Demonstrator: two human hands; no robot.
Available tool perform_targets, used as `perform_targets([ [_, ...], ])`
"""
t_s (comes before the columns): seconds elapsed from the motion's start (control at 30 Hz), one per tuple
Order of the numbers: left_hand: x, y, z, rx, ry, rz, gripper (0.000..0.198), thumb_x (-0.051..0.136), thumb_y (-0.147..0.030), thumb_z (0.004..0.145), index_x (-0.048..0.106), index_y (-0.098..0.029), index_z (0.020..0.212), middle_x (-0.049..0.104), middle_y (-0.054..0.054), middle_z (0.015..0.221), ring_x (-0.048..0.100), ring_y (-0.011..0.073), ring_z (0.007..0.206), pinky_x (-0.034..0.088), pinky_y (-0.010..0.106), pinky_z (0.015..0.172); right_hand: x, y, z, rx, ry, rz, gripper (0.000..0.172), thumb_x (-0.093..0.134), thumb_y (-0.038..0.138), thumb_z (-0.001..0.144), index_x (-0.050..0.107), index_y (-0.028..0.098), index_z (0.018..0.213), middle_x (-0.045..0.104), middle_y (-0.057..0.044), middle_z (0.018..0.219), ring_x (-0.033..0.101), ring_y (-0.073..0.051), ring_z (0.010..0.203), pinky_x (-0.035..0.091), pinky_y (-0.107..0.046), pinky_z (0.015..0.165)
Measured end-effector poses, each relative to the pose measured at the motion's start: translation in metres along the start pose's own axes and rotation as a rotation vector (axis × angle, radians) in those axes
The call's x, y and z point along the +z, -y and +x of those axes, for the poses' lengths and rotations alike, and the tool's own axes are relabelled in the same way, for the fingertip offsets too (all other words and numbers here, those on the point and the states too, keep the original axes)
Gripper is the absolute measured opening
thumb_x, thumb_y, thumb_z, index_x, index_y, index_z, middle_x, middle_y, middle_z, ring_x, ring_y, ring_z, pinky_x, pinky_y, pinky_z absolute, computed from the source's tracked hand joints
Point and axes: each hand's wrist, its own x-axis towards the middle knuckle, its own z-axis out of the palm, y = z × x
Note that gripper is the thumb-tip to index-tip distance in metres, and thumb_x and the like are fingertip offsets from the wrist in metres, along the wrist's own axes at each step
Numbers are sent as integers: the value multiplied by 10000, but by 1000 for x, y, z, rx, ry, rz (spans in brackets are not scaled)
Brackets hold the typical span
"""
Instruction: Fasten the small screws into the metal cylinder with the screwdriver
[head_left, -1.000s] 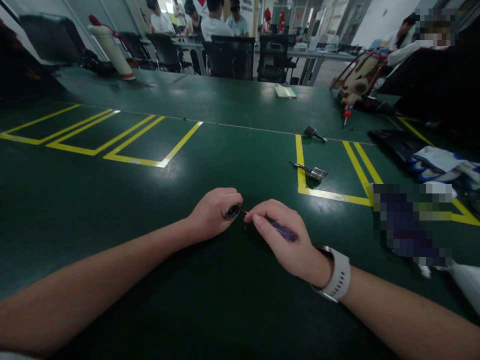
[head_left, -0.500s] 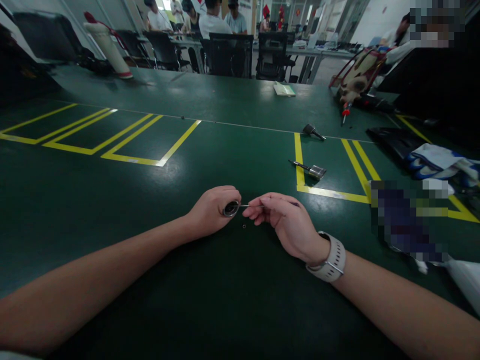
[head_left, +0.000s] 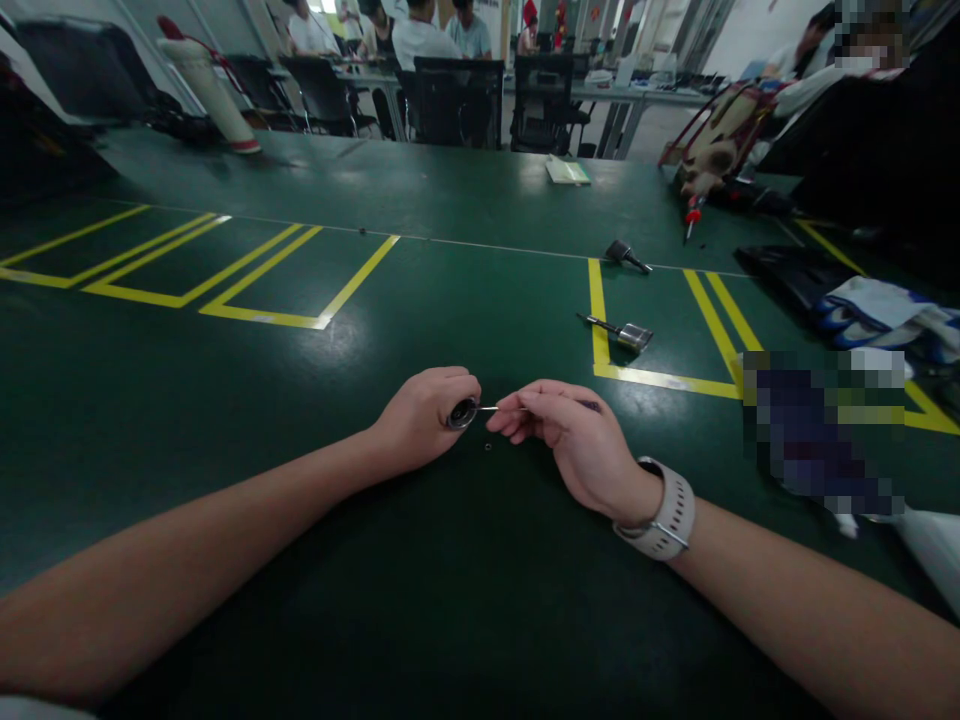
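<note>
My left hand is closed around a round, dark metal part whose hollow, ring-rimmed end faces right. Most of that part is hidden in the fist. In the fingers of my right hand lies a thin tool with a slender metal shaft; its dark rear end shows above the knuckles. The shaft points left and meets the rim of the round part; I cannot tell whether its tip is inside. On the table just below the gap between the hands rests a tiny ring or nut.
Two metal parts with thin stems, one nearer and one farther, lie by yellow tape. A red-tipped tool, a blue-white cloth and a blurred dark object occupy the right. A white cylinder stands back left.
The view has tilted slightly, so the scene sits a little higher. Both hands keep their grips; the dark rear end of the tool shows a bit more above my right hand.
</note>
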Motion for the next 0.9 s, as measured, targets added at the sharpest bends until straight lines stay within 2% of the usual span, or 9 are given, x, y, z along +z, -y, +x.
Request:
perform_targets([
  [0.1,0,0,0,-22,-13,-29,79,493,-109,766,511,-153,703,533,5,670,505,120,621,371,230,552,-2,0,2,41,-8,62,177,548,247,789,699,161,757,701,-40,719,616,-139,685,449,-271,635],
  [0.43,-2,-1,1,3,34,53,88,494,-90,767,523,-143,703,531,13,665,495,129,608,370,246,561,-8,0,4,7,15,22,195,539,259,788,697,153,742,701,-43,701,608,-139,640,444,-275,611],
  [0.63,-1,-1,0,5,31,80,95,504,-93,777,522,-150,702,518,8,657,482,129,602,357,246,557,-10,3,5,-5,0,-5,209,520,231,769,685,152,668,680,-35,629,590,-130,587,415,-265,568],
  [0.9,2,3,0,-24,21,32,89,517,-123,787,510,-149,702,517,4,661,487,124,599,358,241,550,-16,2,8,-44,0,-52,208,510,216,764,665,164,636,655,-11,569,584,-124,545,406,-262,536],
])
